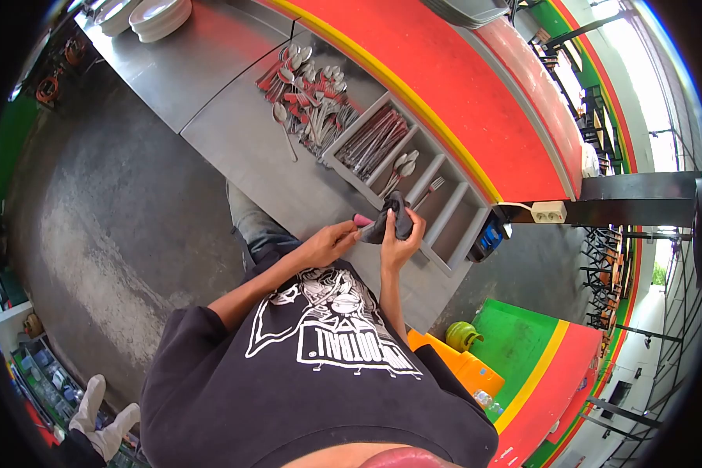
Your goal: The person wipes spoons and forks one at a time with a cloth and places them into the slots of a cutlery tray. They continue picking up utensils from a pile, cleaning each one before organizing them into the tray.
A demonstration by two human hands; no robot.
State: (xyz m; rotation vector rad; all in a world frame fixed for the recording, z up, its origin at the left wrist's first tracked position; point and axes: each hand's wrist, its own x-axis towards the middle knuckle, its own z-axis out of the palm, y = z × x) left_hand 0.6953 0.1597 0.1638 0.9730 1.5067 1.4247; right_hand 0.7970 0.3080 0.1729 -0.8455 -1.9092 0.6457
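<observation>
My right hand [402, 243] is wrapped round a dark cloth [396, 218] in front of the cutlery tray [349, 181]. Beside it, my left hand [334, 242] is closed near a pink handle [362, 221] at the cloth's left end; whether its fingers hold the handle or the cloth is too small to tell. The grey tray has knives [374, 140] in one compartment, several spoons [400, 168] in another and a fork [431, 187] in a third. A heap of loose spoons and forks [312, 97] lies on the metal counter left of the tray.
White plates [160, 17] are stacked at the counter's far left end [203, 47]. A red ledge [444, 101] with a yellow edge runs behind the tray. A socket block [549, 211] is at the right. Another person's legs [105, 421] show at the lower left.
</observation>
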